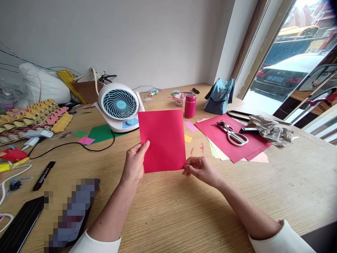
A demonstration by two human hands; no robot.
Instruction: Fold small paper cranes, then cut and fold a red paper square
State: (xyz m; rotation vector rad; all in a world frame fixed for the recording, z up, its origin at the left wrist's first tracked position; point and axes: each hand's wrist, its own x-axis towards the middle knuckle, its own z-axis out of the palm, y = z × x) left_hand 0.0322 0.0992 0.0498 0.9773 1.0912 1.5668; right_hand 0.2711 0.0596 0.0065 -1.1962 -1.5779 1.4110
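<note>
A flat red sheet of paper [163,140] is held up above the wooden table, its face toward me. My left hand [135,160] grips its left edge, thumb in front and the other fingers hidden behind. At the lower right corner, my right hand [200,169] pinches the sheet between thumb and fingers. Beyond the paper stand a white fan [118,105] with blue blades and a pink-red canister [190,106].
To the right, scissors [235,137] and keys lie on larger red sheets [229,151], beside crumpled paper [272,130]. A blue bag [220,96] stands behind. A black marker [44,175], a black cord and a phone [76,214] with a blurred screen are on the left.
</note>
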